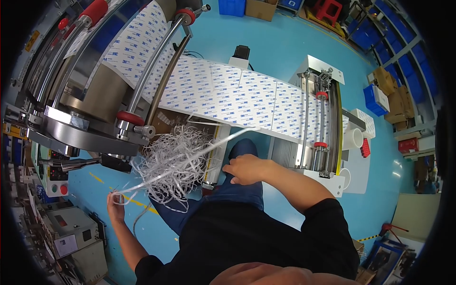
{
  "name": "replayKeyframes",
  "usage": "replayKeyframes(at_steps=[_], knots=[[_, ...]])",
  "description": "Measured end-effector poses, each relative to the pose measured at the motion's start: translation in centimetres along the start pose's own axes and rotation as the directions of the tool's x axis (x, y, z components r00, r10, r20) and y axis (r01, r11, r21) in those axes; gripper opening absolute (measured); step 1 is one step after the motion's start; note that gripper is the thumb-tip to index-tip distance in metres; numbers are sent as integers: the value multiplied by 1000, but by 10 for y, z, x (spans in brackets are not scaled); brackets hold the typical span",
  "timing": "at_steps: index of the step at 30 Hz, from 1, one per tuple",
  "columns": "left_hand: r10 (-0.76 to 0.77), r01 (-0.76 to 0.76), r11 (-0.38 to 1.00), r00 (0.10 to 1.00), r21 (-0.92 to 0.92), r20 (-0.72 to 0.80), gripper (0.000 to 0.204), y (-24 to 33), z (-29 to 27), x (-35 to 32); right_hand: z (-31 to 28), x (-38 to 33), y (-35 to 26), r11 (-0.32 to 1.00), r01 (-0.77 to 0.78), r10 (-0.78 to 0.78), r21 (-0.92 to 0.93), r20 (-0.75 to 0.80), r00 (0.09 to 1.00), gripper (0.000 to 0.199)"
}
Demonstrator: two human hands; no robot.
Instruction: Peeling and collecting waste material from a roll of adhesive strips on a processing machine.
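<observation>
Nearest to me, my left hand (115,203) is curled shut round the end of a thin white trim strip (190,164), pinched between fingers and thumb down by the blue floor (285,47), on the near left of the tangle of white offcuts (178,164). From that grip the strip runs taut, up and to the right, straight across the top of the tangle and on toward the underside of the printed liner web (237,95). Its long axis is a shallow diagonal from lower left to upper right, so all the free length lies away from the left hand, on the right-hand side.

My right hand (244,168) sits just right of the tangle, knuckles up, fingers loosely bent; I cannot tell whether it has hold of anything. It rests near the strip's far run, just below it, and is the closer hand to where the strip leaves the web. My jeans-clad leg (235,190) is beneath it.

Behind the tangle, the web spans from the big rollers (156,61) with red collars on the left to the small roller frame (318,118) on the right. Left of the tangle stands a grey control box (54,175) with a red button. Far beyond the web are blue crates (231,6) and cardboard boxes (260,8).
</observation>
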State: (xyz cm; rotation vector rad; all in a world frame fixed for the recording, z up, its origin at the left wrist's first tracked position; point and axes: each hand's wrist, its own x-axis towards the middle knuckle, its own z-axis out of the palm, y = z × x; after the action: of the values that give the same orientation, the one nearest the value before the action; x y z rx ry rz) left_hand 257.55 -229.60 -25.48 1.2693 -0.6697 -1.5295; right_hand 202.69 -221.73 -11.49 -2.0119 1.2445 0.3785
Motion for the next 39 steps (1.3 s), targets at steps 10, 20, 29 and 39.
replayKeyframes(at_steps=[10, 20, 29, 39], knots=[[74, -64, 997, 916, 37, -394, 26, -28, -5, 10, 0, 1, -1, 1000, 26, -26, -10, -28, 999, 38], [135, -239, 741, 969, -627, -209, 23, 14, 50, -12, 2, -1, 2, 1000, 1, -1, 14, 26, 1000, 41], [221, -179, 896, 973, 407, -60, 20, 48, 92, -21, -2, -3, -4, 1000, 16, -16, 1, -12, 1000, 38], [8, -191, 638, 970, 746, 242, 6, 87, 36, 23, -21, 46, -24, 1000, 5, -5, -4, -20, 1000, 40]])
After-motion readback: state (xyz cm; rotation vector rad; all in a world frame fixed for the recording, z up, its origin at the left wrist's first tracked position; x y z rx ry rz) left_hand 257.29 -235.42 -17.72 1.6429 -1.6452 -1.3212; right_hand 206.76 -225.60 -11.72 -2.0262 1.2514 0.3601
